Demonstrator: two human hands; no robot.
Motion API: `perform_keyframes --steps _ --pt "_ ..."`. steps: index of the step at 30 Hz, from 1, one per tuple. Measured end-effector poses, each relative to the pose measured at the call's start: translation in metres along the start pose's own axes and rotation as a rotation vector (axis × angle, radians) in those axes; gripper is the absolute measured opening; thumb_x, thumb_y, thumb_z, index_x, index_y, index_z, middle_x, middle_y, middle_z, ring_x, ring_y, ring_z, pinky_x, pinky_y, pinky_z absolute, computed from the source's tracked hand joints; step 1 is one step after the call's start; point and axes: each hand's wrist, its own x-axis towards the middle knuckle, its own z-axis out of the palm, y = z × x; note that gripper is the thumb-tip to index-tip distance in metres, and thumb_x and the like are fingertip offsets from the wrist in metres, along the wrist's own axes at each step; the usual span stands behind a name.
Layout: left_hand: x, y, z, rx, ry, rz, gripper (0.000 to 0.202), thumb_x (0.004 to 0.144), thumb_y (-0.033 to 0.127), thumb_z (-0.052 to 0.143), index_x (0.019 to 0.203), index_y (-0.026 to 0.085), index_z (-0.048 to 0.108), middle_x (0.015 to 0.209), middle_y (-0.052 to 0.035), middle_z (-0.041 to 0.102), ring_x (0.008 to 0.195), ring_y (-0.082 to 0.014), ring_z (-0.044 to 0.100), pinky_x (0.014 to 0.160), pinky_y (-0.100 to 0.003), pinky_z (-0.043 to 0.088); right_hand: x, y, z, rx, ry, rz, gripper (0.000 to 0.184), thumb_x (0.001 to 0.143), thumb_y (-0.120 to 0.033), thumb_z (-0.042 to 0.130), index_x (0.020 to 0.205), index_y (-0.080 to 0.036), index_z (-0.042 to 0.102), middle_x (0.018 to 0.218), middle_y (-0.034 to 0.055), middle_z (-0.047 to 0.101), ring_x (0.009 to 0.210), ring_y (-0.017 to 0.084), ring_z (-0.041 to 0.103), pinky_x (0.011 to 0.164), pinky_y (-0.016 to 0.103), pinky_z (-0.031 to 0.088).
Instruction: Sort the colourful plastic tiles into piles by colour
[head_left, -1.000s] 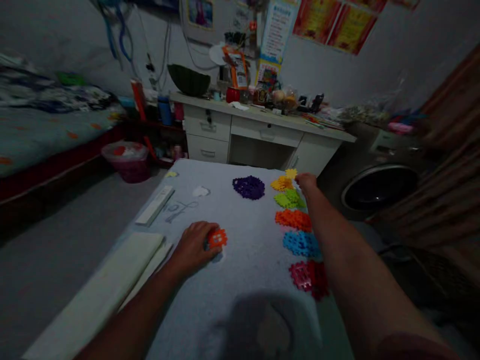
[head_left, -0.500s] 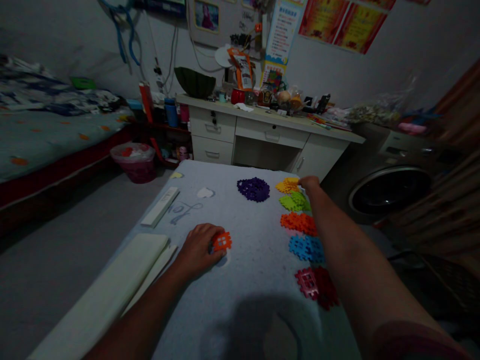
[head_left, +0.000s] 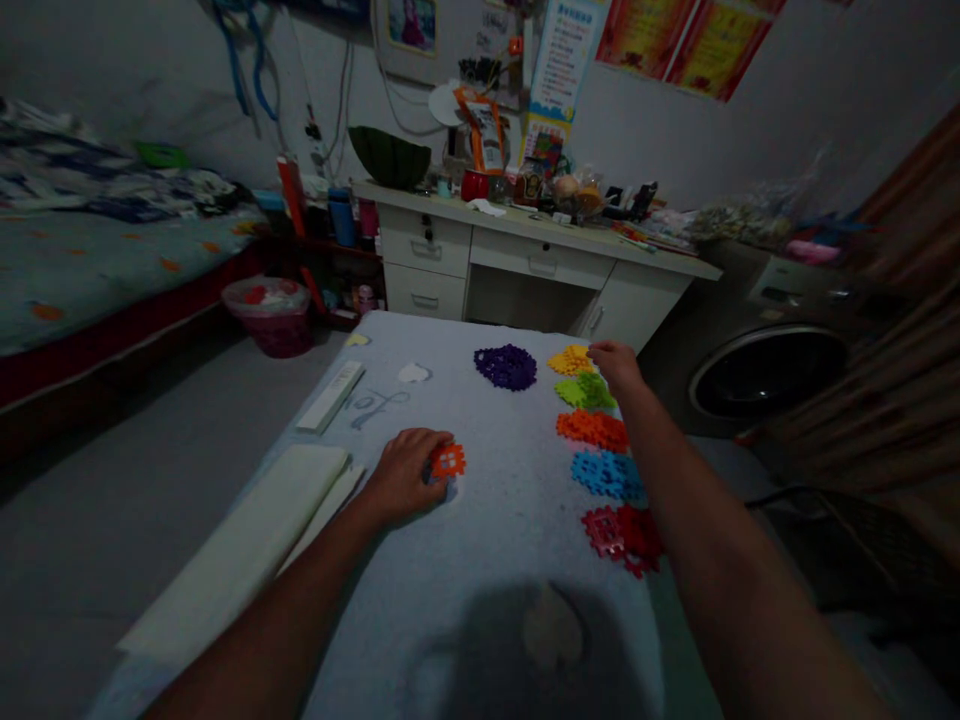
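Note:
My left hand (head_left: 411, 468) is closed around the left side of an orange interlocking block (head_left: 448, 460), a flat notched square with window-like holes, low over the cloth. Far to the right, my right hand (head_left: 616, 366) pinches at the right edge of a pile of yellow interlocking blocks (head_left: 570, 360); its fingertips are partly hidden. Down the right side, nearer to me, lie piles of green blocks (head_left: 585, 390), orange blocks (head_left: 592, 430), blue blocks (head_left: 606, 474) and red blocks (head_left: 622, 537). My right forearm covers part of some piles. Purple blocks (head_left: 506, 367) form a separate heap.
The table (head_left: 495, 560) has a pale cloth. On its left are a white box (head_left: 331, 397) and a folded white sheet (head_left: 240, 545). Beyond stands a cluttered desk (head_left: 427, 240), with a washing machine (head_left: 765, 370) at right and a bin (head_left: 268, 318) at left.
The view has shifted slightly, so the table sits a little higher in the picture. My left hand still holds the orange block, and my right hand stays at the yellow pile.

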Motion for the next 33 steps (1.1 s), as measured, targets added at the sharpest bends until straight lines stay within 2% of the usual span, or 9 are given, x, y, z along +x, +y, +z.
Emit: perform_keyframes --steps 2,4,8,11,14,20,25,28,33 --pt "0.0 0.0 -0.001 -0.016 -0.014 -0.009 0.064 0.066 0.025 0.06 0.13 0.022 0.054 0.126 -0.0091 0.06 0.122 -0.0318 0.048 0.104 -0.047 0.037 -0.027 -0.015 0.008 0.076 -0.107 -0.01 0.013 0.072 -0.024 0.062 0.079 -0.014 0.067 0.071 0.0011 0.066 0.066 0.013 0.059 0.066 0.026 0.047" --pt "0.001 0.0 -0.003 -0.045 -0.013 -0.013 0.067 0.065 0.023 0.058 0.132 0.021 0.053 0.128 -0.0094 0.06 0.122 -0.0319 0.049 0.105 -0.047 0.037 -0.062 -0.033 0.019 0.146 -0.296 -0.112 0.014 0.073 -0.024 0.062 0.082 -0.015 0.068 0.078 0.0016 0.068 0.072 0.014 0.06 0.072 0.027 0.047" --pt "0.002 -0.004 -0.004 -0.134 0.033 -0.004 0.062 0.069 0.023 0.056 0.131 0.019 0.053 0.124 -0.0098 0.062 0.117 -0.0296 0.053 0.103 -0.048 0.04 -0.144 -0.065 0.046 -0.004 -0.667 -0.359 0.016 0.079 -0.022 0.064 0.094 -0.017 0.069 0.09 0.0033 0.069 0.082 0.016 0.06 0.08 0.03 0.046" --pt "0.002 -0.008 -0.001 -0.224 0.101 -0.015 0.056 0.073 0.021 0.052 0.129 0.018 0.054 0.125 -0.0108 0.062 0.118 -0.0274 0.055 0.104 -0.047 0.042 -0.193 -0.079 0.064 -0.137 -0.765 -0.568 0.031 0.08 -0.024 0.07 0.11 -0.016 0.066 0.111 0.009 0.065 0.102 0.02 0.057 0.094 0.035 0.041" --pt "0.002 -0.01 0.002 -0.291 0.169 -0.043 0.056 0.071 0.014 0.047 0.126 0.017 0.056 0.127 -0.0107 0.06 0.119 -0.0251 0.055 0.106 -0.046 0.044 -0.218 -0.084 0.074 -0.249 -0.761 -0.631 0.031 0.084 -0.026 0.068 0.114 -0.017 0.065 0.117 0.0102 0.062 0.106 0.022 0.052 0.095 0.037 0.038" --pt "0.003 -0.01 0.003 -0.326 0.219 -0.079 0.056 0.072 0.01 0.041 0.125 0.016 0.054 0.125 -0.01 0.058 0.119 -0.0219 0.056 0.108 -0.044 0.043 -0.221 -0.078 0.08 -0.273 -0.74 -0.644 0.018 0.09 -0.029 0.065 0.102 -0.017 0.069 0.105 0.0079 0.066 0.098 0.02 0.055 0.089 0.032 0.037" --pt "0.003 -0.012 0.005 -0.319 0.214 -0.104 0.055 0.073 0.012 0.042 0.127 0.017 0.052 0.127 -0.0102 0.057 0.119 -0.0234 0.057 0.106 -0.045 0.045 -0.208 -0.072 0.074 -0.149 -0.679 -0.596 0.025 0.1 -0.03 0.048 0.1 -0.017 0.07 0.098 0.0069 0.069 0.093 0.017 0.058 0.086 0.028 0.039" --pt "0.004 -0.014 0.006 -0.296 0.201 -0.106 0.055 0.072 0.013 0.044 0.127 0.017 0.052 0.128 -0.0113 0.057 0.119 -0.0249 0.057 0.106 -0.046 0.044 -0.189 -0.067 0.053 -0.146 -0.564 -0.523 0.025 0.099 -0.025 0.047 0.098 -0.016 0.071 0.097 0.0082 0.068 0.093 0.018 0.058 0.086 0.028 0.041" --pt "0.004 -0.015 0.006 -0.275 0.194 -0.097 0.054 0.072 0.015 0.045 0.125 0.017 0.054 0.124 -0.0112 0.059 0.118 -0.0252 0.058 0.105 -0.046 0.045 -0.146 -0.035 -0.005 -0.106 -0.346 -0.304 0.021 0.092 -0.022 0.052 0.095 -0.017 0.072 0.092 0.0058 0.07 0.086 0.017 0.061 0.081 0.027 0.044"
